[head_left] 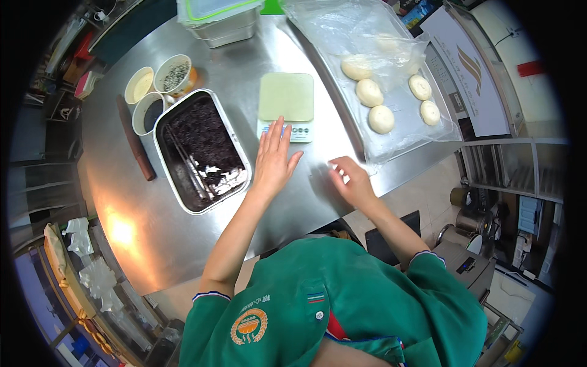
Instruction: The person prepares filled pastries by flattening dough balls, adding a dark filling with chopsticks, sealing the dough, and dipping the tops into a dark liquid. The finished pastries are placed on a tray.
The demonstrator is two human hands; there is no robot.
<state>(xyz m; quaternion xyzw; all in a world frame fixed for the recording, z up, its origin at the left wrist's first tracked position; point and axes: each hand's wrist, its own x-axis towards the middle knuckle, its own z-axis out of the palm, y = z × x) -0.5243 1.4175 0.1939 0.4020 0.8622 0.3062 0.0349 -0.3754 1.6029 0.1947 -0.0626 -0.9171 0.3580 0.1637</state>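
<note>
A: Hand status?
B: Left hand (274, 160): flat, palm down, fingers straight and close-set, thumb out to the side. Fingertips are over the near part of the kitchen scale (286, 98), at the button panel. Can't tell if anything is being pressed.
A: Right hand?
B: Right hand (353, 183): fingers loosely bent, gap between thumb and fingers, no object seen in it. Off the scale's near right corner, over the near side of the counter (110, 159).
A: Scale position?
B: Mid-counter, between the two trays. Pale square platform, nothing on it.
A: Left of it?
B: Deep rectangular tray (223, 199), light rim, holding glossy dark filling (205, 131). Just beyond its far left corner, three tubs grouped: one with cream-coloured contents (139, 85), one speckled black and white (175, 73), one dark (148, 115). Brown rolling pin (134, 139) lies left of the tray.
A: Right side?
B: Sheet pan (347, 111) at the right edge, with clear plastic sheeting (342, 27) over its far part. At least five round white dough pieces (381, 119) on it, some under the plastic.
A: Far edge?
B: Plastic container (223, 27), green-edged lid, beyond the scale and to its left.
</note>
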